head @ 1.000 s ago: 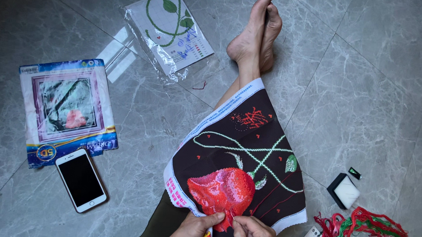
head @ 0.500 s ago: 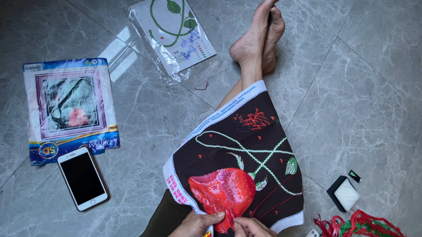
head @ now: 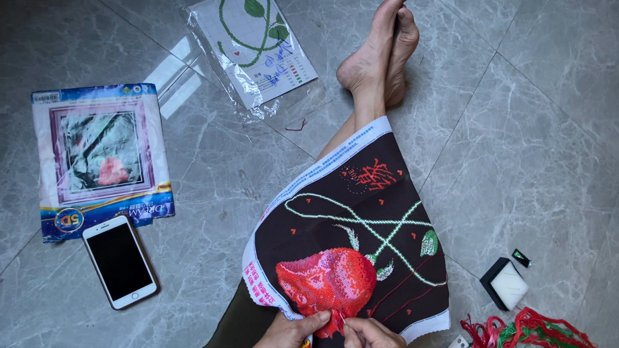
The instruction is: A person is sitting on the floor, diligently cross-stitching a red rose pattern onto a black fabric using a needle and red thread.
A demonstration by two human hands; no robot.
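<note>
Head view: looking down at a person seated on a grey marble-tiled floor [head: 543,148], legs stretched out, bare feet [head: 381,56] crossed at the top of the frame
Embroidery cloth [head: 362,244]: dark fabric with a white border, draped over the person's legs; it carries a large stitched red rose, green stems and leaves, and a small red motif near its far end
Left hand [head: 291,334]: at the bottom edge, fingers closed on the near edge of the cloth just below the rose, thumb lying on top
Right hand [head: 372,341]: just beside the left, fingertips pinched together on a thin needle [head: 343,322] at the lower edge of the rose; the needle is very small and only partly readable
Threads [head: 537,336]: a loose tangle of red and green strands on the floor at the lower right, well apart from the cloth
Small box [head: 503,284]: black and white, on the floor just above the threads, with a tiny dark piece beside it
Phone [head: 120,261]: white, dark screen up, on the floor to the left of the legs
Kit package [head: 101,156]: flat, blue-edged, with a framed picture on it, touching the phone's far corner
Pattern sheet [head: 256,42]: in a clear plastic sleeve, printed with green stems and leaves, on the floor near the feet
</note>
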